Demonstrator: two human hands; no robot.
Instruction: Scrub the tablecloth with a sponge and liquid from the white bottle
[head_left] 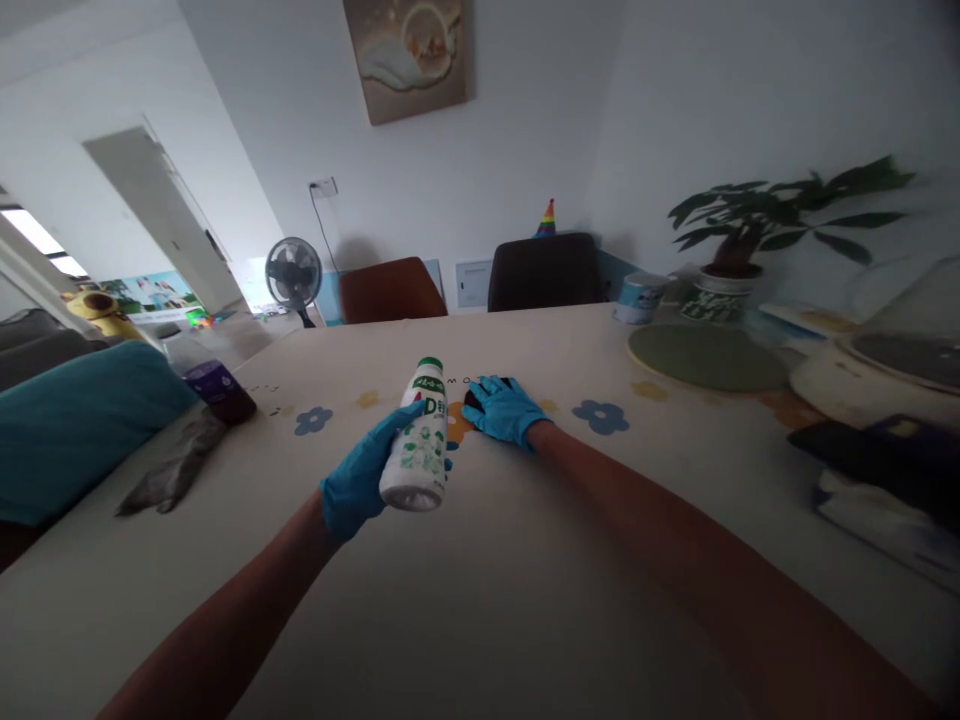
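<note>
Basically, white bottle (420, 440) with green cap and green print is held off the table (480, 600), mid-scene, tilted slightly, cap pointing far. Left hand (364, 475) in blue glove has fingers wrapped round the bottle's lower left side, grasping it; thumb not clearly seen. Right hand (504, 408), also gloved, lies just right of the bottle, fingers spread flat over a small dark object (474, 396) on the tablecloth; only its edge shows, so can't tell whether it's gripped or just covered.

Risks, as judgement:
- Grip sits low and to one side on a smooth bottle; a gloved palm may slip and the bottle could drop onto the table and roll.
- Cap looks on, seal unknown; a tip could leak.
- Bottle and right hand are near each other; a swing right could knock the dark object.

Further out: purple-lidded jar (217, 388) and crumpled grey cloth (169, 472) at left, round green mat (709, 357) and potted plant (739, 260) far right, white appliance (877, 375) at right edge, fan (293, 275) and two chairs (544, 270) beyond the table.
</note>
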